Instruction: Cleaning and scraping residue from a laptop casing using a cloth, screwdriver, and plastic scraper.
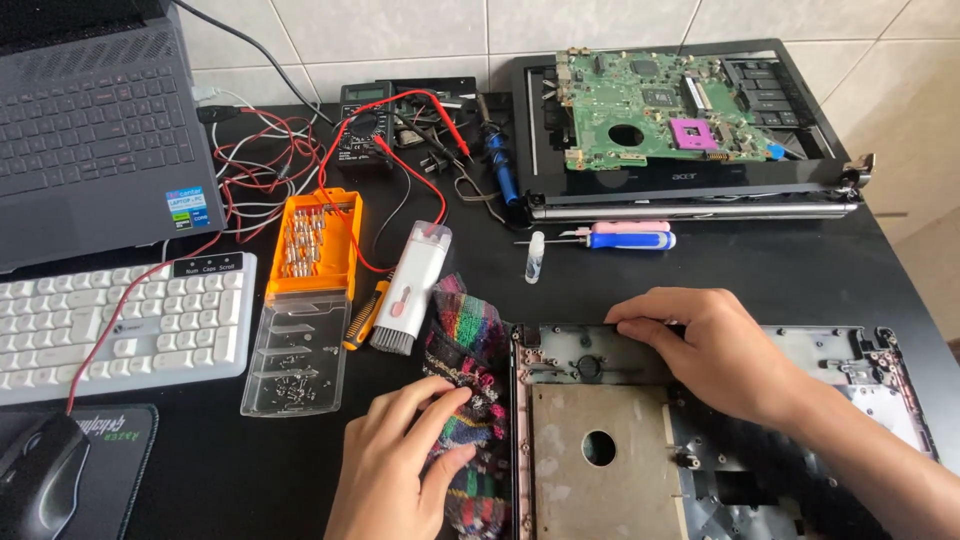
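**Two hands on an opened laptop base**

The laptop base (700, 440) lay stripped at the near edge of the black table (800, 270). The right hand (700, 345) rested on the base's far rim, fingers curled loosely over the edge and pinching nothing that could be seen. Just left of the base lay a striped cloth (470, 400), touching its left side. The left hand (405, 460) pressed down on that cloth, fingers together and thumb tucked beneath.

Left of the base, beyond the cloth, stood a white brush (412, 290), an orange bit case (315, 245) and its clear lid (295, 355). Farther left sat a white keyboard (120, 325). Behind the base lay a blue screwdriver (625, 240), with a pink one just beyond it. Behind those, a green motherboard (655, 110) rested on a black laptop shell (690, 185). A multimeter (365, 125) with red leads stood behind and left of the base.
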